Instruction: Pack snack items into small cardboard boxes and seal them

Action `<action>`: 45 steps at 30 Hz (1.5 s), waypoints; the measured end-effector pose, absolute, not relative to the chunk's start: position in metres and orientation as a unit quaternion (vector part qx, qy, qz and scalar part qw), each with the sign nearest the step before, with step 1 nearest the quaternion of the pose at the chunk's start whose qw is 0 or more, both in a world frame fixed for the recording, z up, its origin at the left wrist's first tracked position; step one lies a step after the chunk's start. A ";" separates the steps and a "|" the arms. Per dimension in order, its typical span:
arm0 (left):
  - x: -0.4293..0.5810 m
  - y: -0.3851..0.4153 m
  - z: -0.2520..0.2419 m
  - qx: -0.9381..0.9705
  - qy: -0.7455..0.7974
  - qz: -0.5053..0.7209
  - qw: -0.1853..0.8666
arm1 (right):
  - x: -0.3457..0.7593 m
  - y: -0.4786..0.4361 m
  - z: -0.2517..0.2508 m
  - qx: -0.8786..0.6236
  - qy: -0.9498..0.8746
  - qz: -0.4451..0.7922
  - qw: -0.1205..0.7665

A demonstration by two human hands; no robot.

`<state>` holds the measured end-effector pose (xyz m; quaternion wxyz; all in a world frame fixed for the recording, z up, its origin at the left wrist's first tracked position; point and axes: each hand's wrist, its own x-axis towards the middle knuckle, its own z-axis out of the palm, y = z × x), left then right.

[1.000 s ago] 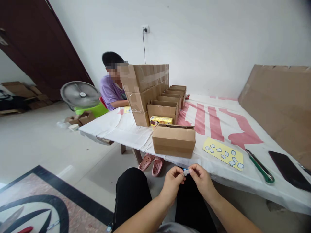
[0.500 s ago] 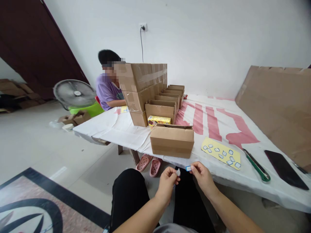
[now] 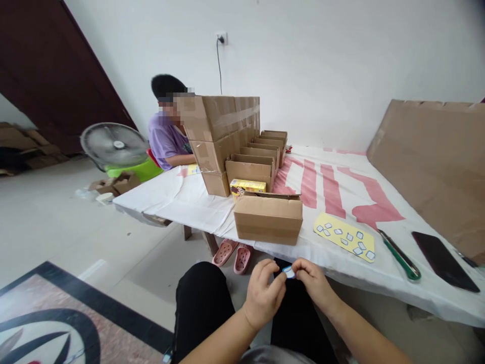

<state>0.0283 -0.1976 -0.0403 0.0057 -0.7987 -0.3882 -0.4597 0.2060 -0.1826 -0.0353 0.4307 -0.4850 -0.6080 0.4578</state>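
Note:
Over my lap, in front of the table edge, a small blue-and-white label [image 3: 288, 272] sits between my two hands. My right hand [image 3: 312, 283] pinches its right end. My left hand [image 3: 264, 290] is bent, with its thumb and a finger at the label's left end. On the table, a yellow sheet [image 3: 316, 222] carries several small white pieces with blue edges. An open cardboard box [image 3: 268, 220] stands at the front edge, left of the sheet. Behind it is a yellow printed box [image 3: 248, 187].
More open boxes [image 3: 250, 169] line up beside stacked closed cartons [image 3: 217, 119]. A green cutter [image 3: 399, 255] and a black phone [image 3: 445, 260] lie at the right. A person [image 3: 168, 134] sits behind the cartons, near a fan [image 3: 113, 144]. Pink clogs [image 3: 242, 259] are below the table.
My left hand has moved right to the label. The small white scrap seen at its fingertips before no longer shows. My right hand has shifted slightly down and still holds the label.

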 end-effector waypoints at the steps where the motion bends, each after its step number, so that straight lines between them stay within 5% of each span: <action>1: 0.026 -0.196 -0.041 -0.801 -0.389 -0.454 0.033 | 0.207 -0.184 -0.034 -0.481 -0.607 0.469 0.424; 4: 0.023 -0.193 -0.042 -0.813 -0.371 -0.444 0.068 | 0.206 -0.188 -0.030 -0.473 -0.613 0.476 0.416; 7: 0.026 -0.193 -0.042 -0.795 -0.386 -0.468 -0.010 | 0.203 -0.191 -0.029 -0.501 -0.639 0.419 0.406; 13: 0.047 -0.188 -0.053 -0.530 -0.468 -0.518 -0.481 | 0.201 -0.192 -0.023 -0.527 -0.673 0.345 0.388; 16: 0.054 -0.184 -0.056 -0.433 -0.420 -0.499 -0.622 | 0.199 -0.195 -0.023 -0.530 -0.682 0.350 0.362; 21: 0.053 -0.182 -0.050 -0.401 -0.451 -0.508 -0.615 | 0.214 -0.184 -0.018 -0.533 -0.705 0.319 0.342; 25: 0.046 -0.181 -0.051 -0.382 -0.475 -0.505 -0.611 | 0.266 -0.141 0.005 -0.665 -0.700 0.177 0.188; 35: 0.047 -0.181 -0.067 -0.389 -0.470 -0.505 -0.611 | 0.333 -0.069 0.024 -0.770 -0.621 0.120 -0.082; 45: 0.045 -0.191 -0.052 -0.389 -0.454 -0.492 -0.633 | 0.334 -0.060 0.023 -0.770 -0.609 0.136 -0.132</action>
